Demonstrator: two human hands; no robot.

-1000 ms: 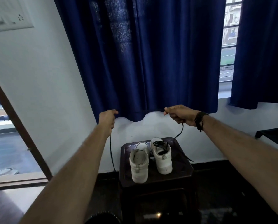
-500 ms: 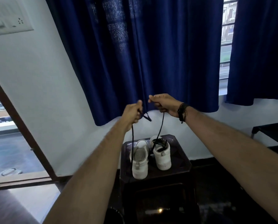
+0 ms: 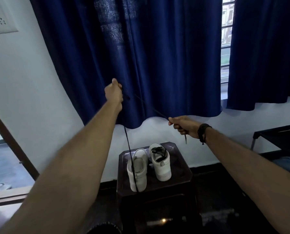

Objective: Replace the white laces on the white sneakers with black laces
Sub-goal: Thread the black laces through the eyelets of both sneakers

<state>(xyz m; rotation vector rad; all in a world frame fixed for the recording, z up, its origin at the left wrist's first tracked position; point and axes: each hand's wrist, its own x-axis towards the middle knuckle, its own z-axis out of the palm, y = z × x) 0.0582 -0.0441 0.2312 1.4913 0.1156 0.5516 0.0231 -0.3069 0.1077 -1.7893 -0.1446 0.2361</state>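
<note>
Lace [image 3: 130, 159] is hanging taut between your fists, left hand [image 3: 114, 93] high, right hand [image 3: 183, 126] low, above the sneakers [image 3: 148, 168] on the stool [image 3: 183, 176]; its dangling tail is risking snagging a shoe.

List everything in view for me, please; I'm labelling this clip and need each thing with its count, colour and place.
sneakers: 2, white, side by side on the stool, heels towards the camera
black lace: 1, black, stretched between both hands, one end hanging down in front of the left sneaker
bundled lace: 1, black, at the opening of the right sneaker
stool: 1, dark brown, against the wall below the curtains
curtains: 2, dark blue, over the window
window: 1, barred, in the gap between the curtains
switch plate: 1, white, wall, upper left
wristband: 1, black, right wrist
left hand: 1, raised, closed on the lace
right hand: 1, lower, closed on the lace
</note>
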